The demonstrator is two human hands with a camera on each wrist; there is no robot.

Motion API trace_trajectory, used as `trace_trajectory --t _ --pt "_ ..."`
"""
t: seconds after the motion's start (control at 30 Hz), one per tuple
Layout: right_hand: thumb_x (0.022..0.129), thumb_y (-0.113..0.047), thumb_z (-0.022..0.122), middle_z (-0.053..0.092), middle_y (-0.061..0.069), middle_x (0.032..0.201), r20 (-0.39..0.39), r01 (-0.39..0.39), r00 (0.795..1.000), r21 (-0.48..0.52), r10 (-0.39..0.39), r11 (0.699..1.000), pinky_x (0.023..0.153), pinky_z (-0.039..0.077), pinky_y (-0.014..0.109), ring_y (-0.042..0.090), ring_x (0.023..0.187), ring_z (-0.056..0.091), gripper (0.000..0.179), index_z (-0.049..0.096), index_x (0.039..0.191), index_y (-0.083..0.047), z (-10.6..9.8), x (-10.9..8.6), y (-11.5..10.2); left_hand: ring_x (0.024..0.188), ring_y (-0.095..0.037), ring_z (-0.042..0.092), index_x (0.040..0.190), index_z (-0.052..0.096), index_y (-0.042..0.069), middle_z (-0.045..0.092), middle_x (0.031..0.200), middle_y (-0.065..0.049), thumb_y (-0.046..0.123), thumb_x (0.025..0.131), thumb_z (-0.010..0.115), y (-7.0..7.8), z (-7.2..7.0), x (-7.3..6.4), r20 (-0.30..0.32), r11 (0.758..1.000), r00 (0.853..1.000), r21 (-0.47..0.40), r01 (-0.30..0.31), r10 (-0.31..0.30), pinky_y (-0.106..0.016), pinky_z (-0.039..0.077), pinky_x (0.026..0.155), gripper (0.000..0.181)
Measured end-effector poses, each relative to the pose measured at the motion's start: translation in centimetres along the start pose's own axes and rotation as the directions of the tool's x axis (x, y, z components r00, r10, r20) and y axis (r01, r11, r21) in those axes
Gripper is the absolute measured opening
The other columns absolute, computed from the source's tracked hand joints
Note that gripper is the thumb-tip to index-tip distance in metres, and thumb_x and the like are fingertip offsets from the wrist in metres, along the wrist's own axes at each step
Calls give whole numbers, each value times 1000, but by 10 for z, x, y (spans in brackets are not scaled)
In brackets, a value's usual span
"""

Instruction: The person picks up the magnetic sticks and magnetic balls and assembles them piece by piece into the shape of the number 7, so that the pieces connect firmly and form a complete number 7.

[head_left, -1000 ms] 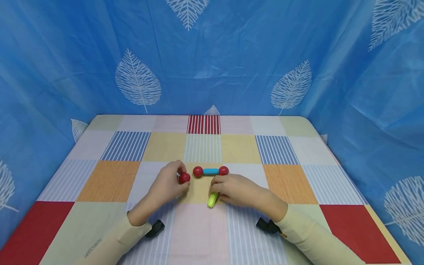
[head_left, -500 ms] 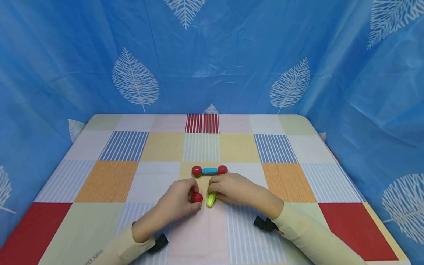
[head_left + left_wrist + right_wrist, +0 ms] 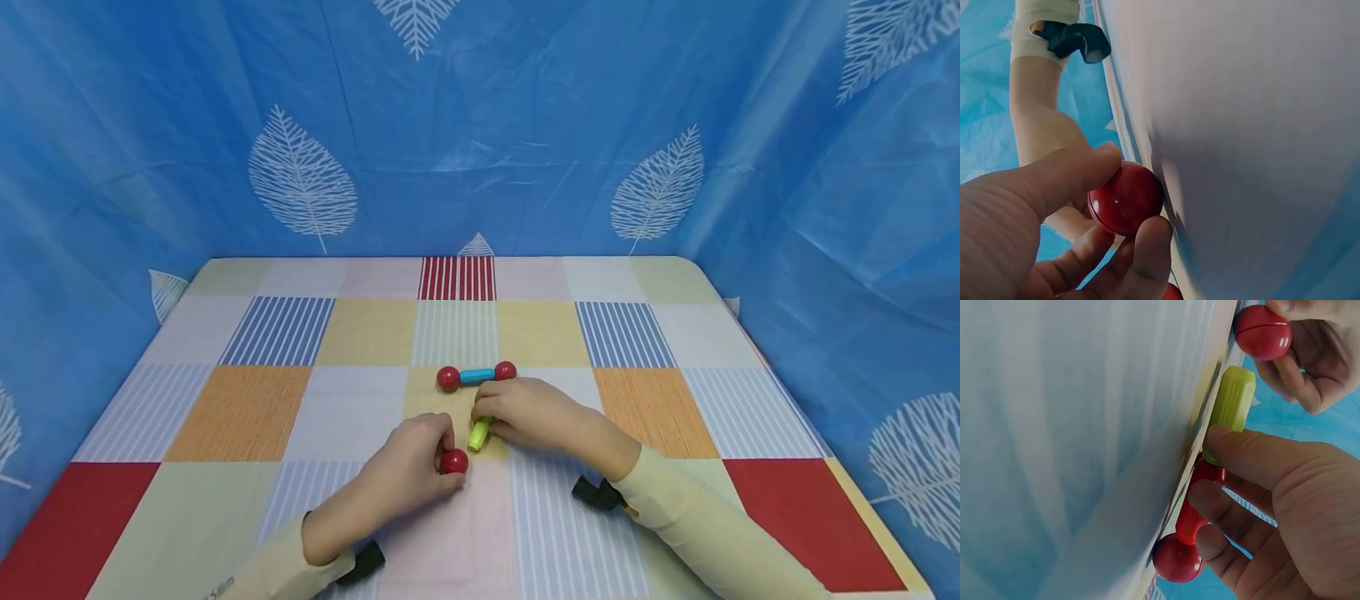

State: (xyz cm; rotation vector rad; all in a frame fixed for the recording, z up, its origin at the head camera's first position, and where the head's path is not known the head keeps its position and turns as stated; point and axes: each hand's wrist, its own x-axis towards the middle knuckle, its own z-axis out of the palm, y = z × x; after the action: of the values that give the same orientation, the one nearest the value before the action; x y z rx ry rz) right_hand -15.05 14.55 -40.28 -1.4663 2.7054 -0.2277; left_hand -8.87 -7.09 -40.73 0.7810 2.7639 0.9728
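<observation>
My left hand [image 3: 408, 457] pinches a glossy red ball [image 3: 453, 462] between thumb and fingers, low over the cloth; a seam line runs round the ball in the left wrist view. My right hand [image 3: 532, 412] holds a yellow-green ribbed rod [image 3: 478, 436], its free end pointing toward the ball across a small gap. Beyond the hands lies a blue rod [image 3: 477, 377] with a red ball [image 3: 448, 379] at its left end and another red ball [image 3: 506, 370] at its right. In the right wrist view, a red ribbed rod [image 3: 1190, 515] shows behind the right fingers, mostly hidden from the head view.
A patchwork cloth [image 3: 360, 400] covers the table. Blue curtains [image 3: 480, 125] with white leaf prints hang behind it and at both sides. Black straps or camera mounts [image 3: 597, 493] sit at the wrists.
My left hand has brought its red ball rightward and nearer to me, close to the rod's end. The right hand has shifted slightly away from me, and the blue rod now lies a little tilted.
</observation>
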Motion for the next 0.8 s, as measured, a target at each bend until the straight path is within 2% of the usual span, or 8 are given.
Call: trace_trajectory --t 0.17,0.43,0.8 --pt "88 -21 74 61 -9 102 -4 -6 1000 19 7 1000 85 48 24 5 91 56 18 71 105 -20 -2 1 -1 60 -7 45 76 51 14 50 70 3 17 68 88 4 1 -2 -4 1000 1000 17 4 -4 -21 41 50 38" --pt "87 -22 75 63 -9 102 -27 -2 1000 33 3 999 85 49 23 4 91 57 19 71 105 -18 -6 -2 -5 57 -8 43 75 52 13 49 69 2 16 69 87 8 3 -1 -66 998 998 68 0 5 -22 38 48 36" --pt "87 -20 75 63 -9 102 -41 6 999 23 -5 1000 83 48 21 3 92 57 17 72 104 -18 -1 -3 -6 60 -8 43 74 51 13 49 69 3 17 69 87 8 7 2 -58 998 998 58 -10 13 -22 39 51 37"
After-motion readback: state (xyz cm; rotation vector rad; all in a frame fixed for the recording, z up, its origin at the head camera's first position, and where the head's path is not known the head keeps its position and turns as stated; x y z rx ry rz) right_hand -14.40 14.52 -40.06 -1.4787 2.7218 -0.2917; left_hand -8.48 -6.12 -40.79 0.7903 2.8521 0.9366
